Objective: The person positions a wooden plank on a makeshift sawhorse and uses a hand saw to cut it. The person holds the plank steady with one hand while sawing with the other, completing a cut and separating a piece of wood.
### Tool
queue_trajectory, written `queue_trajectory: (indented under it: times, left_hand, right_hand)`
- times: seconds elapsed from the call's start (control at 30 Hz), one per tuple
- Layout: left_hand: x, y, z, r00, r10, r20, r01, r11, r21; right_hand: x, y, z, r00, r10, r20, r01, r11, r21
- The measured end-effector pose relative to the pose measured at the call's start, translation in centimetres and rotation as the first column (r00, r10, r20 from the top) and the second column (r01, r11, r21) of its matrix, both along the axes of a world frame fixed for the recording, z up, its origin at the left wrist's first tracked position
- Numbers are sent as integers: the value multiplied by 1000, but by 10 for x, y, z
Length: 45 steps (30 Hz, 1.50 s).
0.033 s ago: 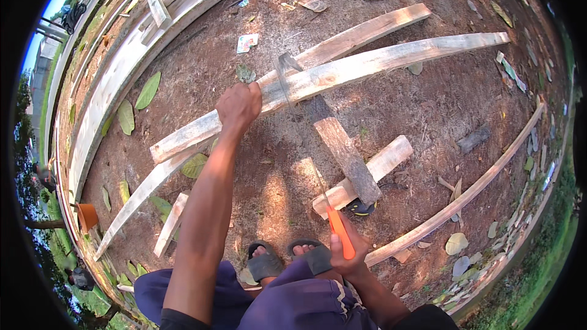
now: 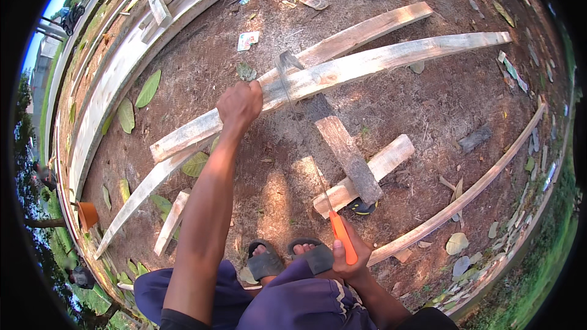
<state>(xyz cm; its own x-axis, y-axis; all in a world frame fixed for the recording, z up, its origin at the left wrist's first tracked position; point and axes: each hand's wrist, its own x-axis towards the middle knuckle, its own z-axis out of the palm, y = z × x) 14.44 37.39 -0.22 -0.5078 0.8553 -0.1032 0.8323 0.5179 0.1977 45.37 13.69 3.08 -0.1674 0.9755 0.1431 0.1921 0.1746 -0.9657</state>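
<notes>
My left hand (image 2: 239, 104) grips a long pale board (image 2: 367, 64) that lies at an angle across a dark, bark-covered plank (image 2: 342, 153) and beside a second board (image 2: 379, 24). My right hand (image 2: 348, 256) holds the orange handle (image 2: 342, 238) of a saw, low right of centre. The thin blade (image 2: 320, 174) reaches up toward the gripped board, left of my left hand's opposite edge; whether it touches the cut is hard to tell. A short light block (image 2: 391, 153) supports the bark plank's lower end, with a black-and-yellow object (image 2: 362, 208) beside it.
My sandalled feet (image 2: 266, 263) stand on dirt scattered with leaves. Loose strips lie at left (image 2: 131, 198) and right (image 2: 465, 195). Long planks (image 2: 110, 85) line the upper left, near an orange pot (image 2: 87, 214). A small grey piece (image 2: 474, 137) lies at right.
My right hand and the orange saw handle have shifted very slightly down and to the right. My left hand stays on the board.
</notes>
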Motion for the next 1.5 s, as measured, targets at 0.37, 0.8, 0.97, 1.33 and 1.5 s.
queue_trajectory:
  times: [0.37,0.8,0.97,1.33,1.5]
  left_hand:
    - [2,-1,-4,999,-44,-31,44,999,-2]
    - [-5,-2,-26,986,-41,-160,62,990,127]
    - [9,3,5,999,27,40,-23,995,-93]
    - [15,0,4,999,44,2,-44,998,-36]
    - [7,-2,-1,1000,19,-20,-19,1000,-16]
  right_hand:
    - [-68,90,-28,990,-104,-99,108,994,34]
    - [-113,163,-8,985,-89,-145,81,995,-61]
    - [-11,16,-35,1000,-14,-16,14,1000,-18]
    - [44,-22,-21,998,-64,16,65,995,-81]
    - [19,-18,-13,999,-6,-32,0,986,-166]
